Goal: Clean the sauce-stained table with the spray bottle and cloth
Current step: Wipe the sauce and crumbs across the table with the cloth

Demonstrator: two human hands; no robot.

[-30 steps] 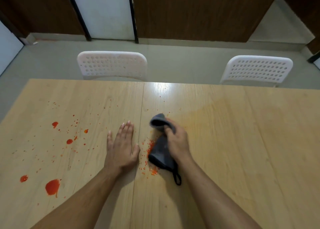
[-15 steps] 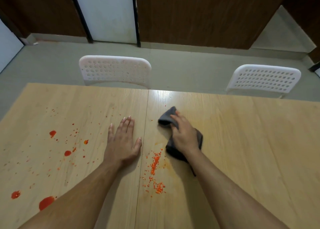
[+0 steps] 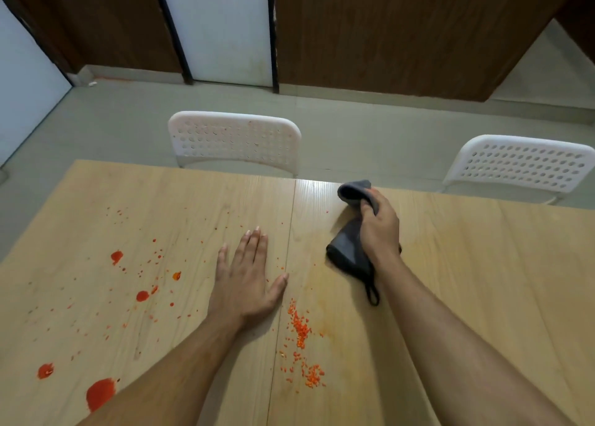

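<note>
With my left hand flat on the bench and right hand fingers gripping the cloth, I should sweep it firmly over the sauce crumbs.

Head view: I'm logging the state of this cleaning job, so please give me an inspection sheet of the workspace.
Surface: wooden table, red sauce blots at left, orange crumbs beside the centre seam.
Job's things: grey cloth lifted partly off the table; spray bottle not in view.
Clutter: nothing seen.
Grippers: left hand flat on the table, fingers straight; right hand grips the cloth.
Cables: nothing seen; only the cloth's hanging loop.
Surroundings: two white perforated chairs at the far edge, grey floor, brown wall panels.
</note>
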